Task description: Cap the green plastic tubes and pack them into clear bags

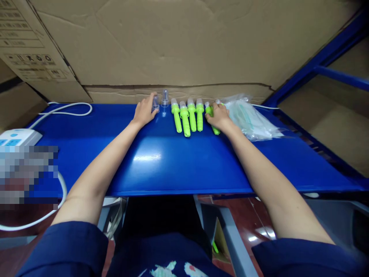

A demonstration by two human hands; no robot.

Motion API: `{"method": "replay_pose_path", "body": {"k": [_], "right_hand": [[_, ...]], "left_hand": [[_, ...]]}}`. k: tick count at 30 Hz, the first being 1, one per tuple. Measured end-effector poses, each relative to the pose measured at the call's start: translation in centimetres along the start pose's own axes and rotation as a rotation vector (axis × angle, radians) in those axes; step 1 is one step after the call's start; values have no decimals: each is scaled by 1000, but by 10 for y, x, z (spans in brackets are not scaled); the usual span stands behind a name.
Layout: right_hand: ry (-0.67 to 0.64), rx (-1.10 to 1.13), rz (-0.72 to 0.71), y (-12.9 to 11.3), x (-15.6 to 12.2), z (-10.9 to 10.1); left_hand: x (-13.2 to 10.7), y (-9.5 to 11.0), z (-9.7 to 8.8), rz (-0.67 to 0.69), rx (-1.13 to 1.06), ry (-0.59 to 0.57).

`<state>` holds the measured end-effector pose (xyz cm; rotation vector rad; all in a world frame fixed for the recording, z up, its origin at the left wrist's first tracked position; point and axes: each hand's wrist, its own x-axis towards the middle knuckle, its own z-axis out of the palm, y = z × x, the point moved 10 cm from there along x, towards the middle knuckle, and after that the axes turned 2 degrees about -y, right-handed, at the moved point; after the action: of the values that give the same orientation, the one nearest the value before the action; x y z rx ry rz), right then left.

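Lime-green plastic sticks point(200, 115), four side by side with clear tops, lie on the worktop point(178, 165). Our left grip point(144, 110) has thumb and fingers around a clear cap point(155, 103); a second cap point(165, 98) stands just beside it. Our right grip point(220, 116) covers more green pieces point(216, 130) near a clear bag point(253, 121); we cannot tell whether it is closed on them. We judge the sticks light and stiff, best held by their slim handles; the caps look slick and brittle, so we should pinch lightly by the sides.
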<state>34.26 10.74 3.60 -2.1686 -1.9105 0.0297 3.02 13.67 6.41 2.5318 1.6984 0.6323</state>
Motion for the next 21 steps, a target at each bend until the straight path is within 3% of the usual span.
{"method": "replay_pose_path", "body": {"k": [10,21], "right_hand": [[13,5,24,-3,-11,-10],[-2,-13,32,5,-5,3]], "left_hand": [[-25,-22,-11,47,-61,8],[-45,-36,-12,19,-44,-33]]}}
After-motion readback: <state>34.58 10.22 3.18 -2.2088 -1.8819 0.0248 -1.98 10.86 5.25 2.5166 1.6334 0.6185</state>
